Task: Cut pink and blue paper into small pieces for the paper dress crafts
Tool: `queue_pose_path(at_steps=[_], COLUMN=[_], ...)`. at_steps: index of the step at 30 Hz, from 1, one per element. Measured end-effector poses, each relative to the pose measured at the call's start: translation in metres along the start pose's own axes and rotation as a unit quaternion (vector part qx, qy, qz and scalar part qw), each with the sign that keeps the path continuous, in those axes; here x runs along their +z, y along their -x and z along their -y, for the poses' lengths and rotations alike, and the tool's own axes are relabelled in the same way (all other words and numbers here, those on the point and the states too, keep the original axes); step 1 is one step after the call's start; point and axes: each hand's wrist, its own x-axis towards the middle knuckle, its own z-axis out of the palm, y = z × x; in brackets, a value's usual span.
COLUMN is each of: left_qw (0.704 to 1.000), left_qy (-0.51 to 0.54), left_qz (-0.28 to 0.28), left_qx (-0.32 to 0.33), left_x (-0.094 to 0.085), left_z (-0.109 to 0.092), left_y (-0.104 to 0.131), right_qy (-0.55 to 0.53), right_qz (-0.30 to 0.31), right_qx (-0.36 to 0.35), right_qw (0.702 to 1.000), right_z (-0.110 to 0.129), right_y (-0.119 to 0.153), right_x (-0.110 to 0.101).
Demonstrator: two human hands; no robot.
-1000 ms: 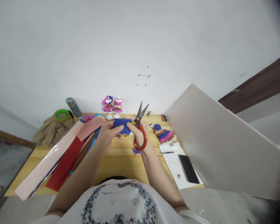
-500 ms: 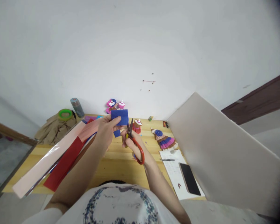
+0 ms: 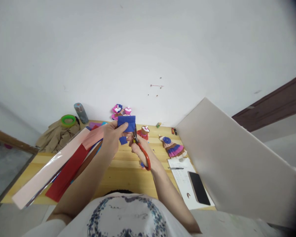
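My left hand [image 3: 113, 134] pinches a folded piece of blue paper [image 3: 127, 123] above the table, thumb on its front. The orange-handled scissors [image 3: 144, 153] are in my right hand [image 3: 138, 146], with the blades pointing up at the right edge of the blue paper. A smaller blue piece [image 3: 123, 141] shows just below my left fingers; whether it touches them I cannot tell. Behind the scissors stands a small figure in a red and brown paper dress [image 3: 144, 131].
Long paper strips, one red [image 3: 66, 174], lie at the left. A bottle [image 3: 81, 112] and green ring [image 3: 68, 120] stand behind them. On the right are a layered paper dress [image 3: 174, 148], a phone [image 3: 199, 188], a pen and a board [image 3: 227, 158].
The scissor blades have come closer together and now sit against the edge of the blue paper. My left hand has hardly moved.
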Motion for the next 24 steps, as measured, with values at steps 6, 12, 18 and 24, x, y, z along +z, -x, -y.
queue_pose_path(at_steps=[6, 12, 18, 24], left_qw=[1.0, 1.0, 1.0, 0.999], left_qy=[-0.007, 0.0, 0.017, 0.021], left_qz=[-0.012, -0.02, -0.022, -0.026], left_qx=[0.009, 0.014, 0.011, 0.008], left_x=[-0.0002, -0.0009, -0.0001, 0.0023], left_z=[0.0026, 0.0057, 0.0031, 0.0006], left_y=[-0.0006, -0.0009, 0.0005, 0.0024], right_qy=[0.002, 0.018, 0.006, -0.01], right_qz=[-0.005, -0.012, -0.014, -0.017], right_qx=[0.002, 0.014, 0.02, 0.025], right_qw=[1.0, 1.0, 1.0, 0.999], right_z=[-0.0003, -0.0005, -0.0045, -0.0001], right_y=[0.0001, -0.0002, 0.0003, -0.0007], right_x=[0.0001, -0.0003, 0.0007, 0.0017])
